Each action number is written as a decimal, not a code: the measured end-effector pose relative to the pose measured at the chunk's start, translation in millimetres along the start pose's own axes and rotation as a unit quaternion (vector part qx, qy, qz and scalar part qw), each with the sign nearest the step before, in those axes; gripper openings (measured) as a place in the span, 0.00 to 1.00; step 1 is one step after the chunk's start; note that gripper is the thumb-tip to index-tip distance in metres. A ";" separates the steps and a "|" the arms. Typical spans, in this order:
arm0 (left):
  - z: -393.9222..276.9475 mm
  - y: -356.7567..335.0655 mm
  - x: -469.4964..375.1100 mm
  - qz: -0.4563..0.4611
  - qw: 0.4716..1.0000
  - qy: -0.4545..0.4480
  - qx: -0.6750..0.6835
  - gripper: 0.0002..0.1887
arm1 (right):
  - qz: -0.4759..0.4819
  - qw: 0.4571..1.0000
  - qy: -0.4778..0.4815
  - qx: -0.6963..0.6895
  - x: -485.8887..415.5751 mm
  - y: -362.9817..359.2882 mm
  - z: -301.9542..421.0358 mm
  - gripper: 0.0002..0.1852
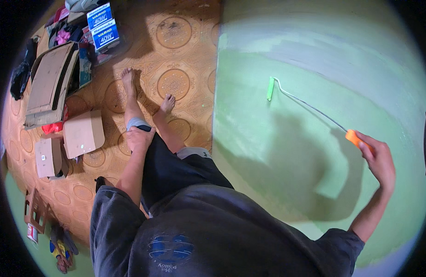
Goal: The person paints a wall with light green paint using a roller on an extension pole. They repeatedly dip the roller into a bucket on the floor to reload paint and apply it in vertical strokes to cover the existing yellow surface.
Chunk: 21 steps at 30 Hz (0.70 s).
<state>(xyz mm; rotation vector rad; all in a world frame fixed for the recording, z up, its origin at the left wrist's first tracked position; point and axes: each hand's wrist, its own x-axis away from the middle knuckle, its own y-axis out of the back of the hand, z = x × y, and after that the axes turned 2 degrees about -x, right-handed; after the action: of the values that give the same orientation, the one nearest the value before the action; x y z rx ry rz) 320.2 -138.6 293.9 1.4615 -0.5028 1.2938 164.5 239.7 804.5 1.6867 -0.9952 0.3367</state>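
Observation:
My right hand [380, 160] grips the orange handle of a small paint roller [311, 107] with a long, bent metal rod. Its narrow sleeve [270, 89], coated in bright green paint, lies against the wall [244, 114]. Fresh green covers the lower part of that wall, while a paler, greyish band shows higher up. A shadow of my head and arm falls across the painted area. My left hand [140, 138] rests on my left knee, over the hem of the dark shorts [164, 166], and holds no tool.
Patterned orange flooring [140, 52] meets the wall's base. To my left are flattened cardboard [50, 83], open cardboard boxes [83, 133], a red plastic bag [53, 128] and blue lamp boxes [105, 34]. Farther back, a person [60, 252] is near a brown plastic crate [35, 211].

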 end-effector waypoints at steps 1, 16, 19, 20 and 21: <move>-3.8 4.6 0.3 0.007 1.000 -0.004 -0.003 0.54 | -0.006 0.999 -0.034 -0.017 23.5 16.5 4.5 0.15; -16.5 13.8 -0.5 0.008 0.999 -0.008 -0.034 0.54 | -0.097 0.989 0.034 0.104 -7.5 -8.9 23.3 0.15; -7.8 2.7 -15.2 -0.003 1.000 -0.014 -0.019 0.54 | -0.083 0.986 0.049 0.135 -80.0 -60.1 37.7 0.15; -7.4 -0.7 -20.2 -0.009 1.000 -0.020 -0.016 0.53 | -0.087 0.985 0.063 0.133 -108.2 -86.5 35.1 0.15; -5.0 -4.6 -20.7 -0.011 1.000 -0.022 -0.013 0.53 | -0.088 0.984 0.080 0.134 -137.5 -112.7 33.9 0.15</move>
<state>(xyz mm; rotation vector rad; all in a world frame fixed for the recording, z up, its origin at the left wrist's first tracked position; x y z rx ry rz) 315.2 -139.3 272.7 1.4740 -0.5293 1.2356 157.0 276.0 627.4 1.9421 -0.6991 0.4980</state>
